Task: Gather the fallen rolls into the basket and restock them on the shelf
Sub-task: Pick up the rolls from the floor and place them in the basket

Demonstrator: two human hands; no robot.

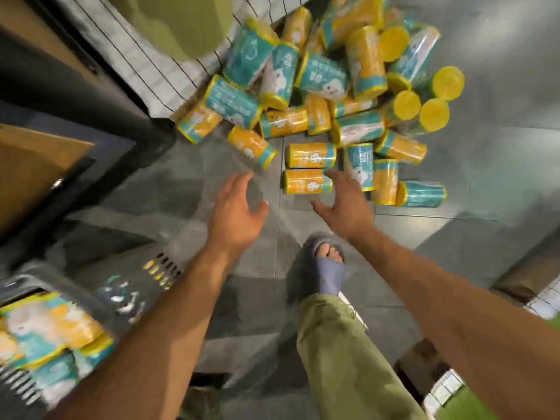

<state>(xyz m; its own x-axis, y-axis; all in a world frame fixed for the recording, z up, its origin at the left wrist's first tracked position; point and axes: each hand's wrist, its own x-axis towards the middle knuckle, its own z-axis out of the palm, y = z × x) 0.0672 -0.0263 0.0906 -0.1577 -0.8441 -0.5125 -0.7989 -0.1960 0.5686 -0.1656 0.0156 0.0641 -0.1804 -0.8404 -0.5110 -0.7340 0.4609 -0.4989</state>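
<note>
Yellow and teal wrapped rolls (321,86) are heaped all over the grey tile floor (485,268), some lying flat, some showing their yellow ends, with the pile pushed up against a wire grid (145,65) at the back. The person is leaning over them with both arms out. The left hand (236,213) hangs above bare floor, fingers spread and holding nothing. The right hand (345,207) is spread wide too, its fingertips right at the end of the nearest yellow roll (304,181); can't tell if it's actually touching. A dark grey basket (91,286) sits low on the left, pretty blurry, with a few packs (51,328) in it. One foot in a blue-grey slipper (327,277) stands between the arms.
</note>
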